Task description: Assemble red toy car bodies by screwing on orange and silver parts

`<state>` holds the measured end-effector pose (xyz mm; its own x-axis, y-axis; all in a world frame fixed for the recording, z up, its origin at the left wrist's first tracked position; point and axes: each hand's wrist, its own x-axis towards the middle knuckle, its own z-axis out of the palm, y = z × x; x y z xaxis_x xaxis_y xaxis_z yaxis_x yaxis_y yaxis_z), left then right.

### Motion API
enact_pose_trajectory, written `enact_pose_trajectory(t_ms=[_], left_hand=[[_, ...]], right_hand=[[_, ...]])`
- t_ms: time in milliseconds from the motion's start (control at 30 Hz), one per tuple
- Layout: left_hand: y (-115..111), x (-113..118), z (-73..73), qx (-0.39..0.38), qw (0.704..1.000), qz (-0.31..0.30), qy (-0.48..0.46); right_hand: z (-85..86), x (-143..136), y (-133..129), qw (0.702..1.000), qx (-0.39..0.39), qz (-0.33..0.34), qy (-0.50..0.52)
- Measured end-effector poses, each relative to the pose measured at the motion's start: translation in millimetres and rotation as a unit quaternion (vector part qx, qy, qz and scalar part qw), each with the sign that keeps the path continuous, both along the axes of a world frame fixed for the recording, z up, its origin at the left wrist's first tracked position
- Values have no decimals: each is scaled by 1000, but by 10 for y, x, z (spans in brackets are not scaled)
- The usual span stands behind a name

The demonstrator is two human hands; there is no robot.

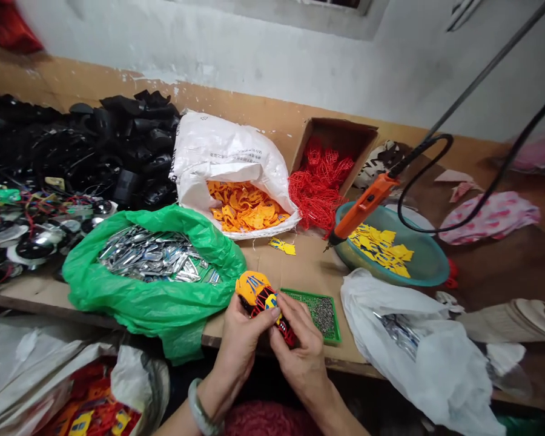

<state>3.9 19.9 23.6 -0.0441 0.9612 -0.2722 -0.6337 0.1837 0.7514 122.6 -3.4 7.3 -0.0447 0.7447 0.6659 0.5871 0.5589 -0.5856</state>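
A toy car body (253, 287) with an orange hood, red frame parts and a yellow piece is held between both hands above the table's front edge. My left hand (242, 333) wraps its left side, thumb across the middle. My right hand (302, 333) grips its right end, fingers on the yellow piece. Just behind the right hand lies a green tray (337, 332) of small screws. An orange electric screwdriver (363, 204) hangs at the right, its tip pointing down beside a teal basin (429, 257) with yellow pieces.
A green bag (84, 266) of silvery parts lies left, and a white sack (249, 145) of orange pieces behind. Red frames (320, 188) spill from a box. Black parts (131, 139) pile up at back left. A white plastic bag (440, 363) stands at right.
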Motion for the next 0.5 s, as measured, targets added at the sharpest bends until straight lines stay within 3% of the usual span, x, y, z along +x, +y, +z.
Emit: enact_pose_trajectory(t_ms=[100, 267, 367, 500], left_hand=[[79, 9, -43, -8, 1000, 3, 30], [203, -12, -234, -37, 998, -1, 53], [225, 2, -296, -51, 998, -9, 43], [200, 39, -271, -68, 996, 1, 53]], right_hand=[[52, 33, -13, 999, -39, 15, -9], [84, 110, 35, 994, -94, 50, 1], [20, 133, 111, 996, -76, 46, 8], [-71, 88, 201, 999, -26, 41, 13]])
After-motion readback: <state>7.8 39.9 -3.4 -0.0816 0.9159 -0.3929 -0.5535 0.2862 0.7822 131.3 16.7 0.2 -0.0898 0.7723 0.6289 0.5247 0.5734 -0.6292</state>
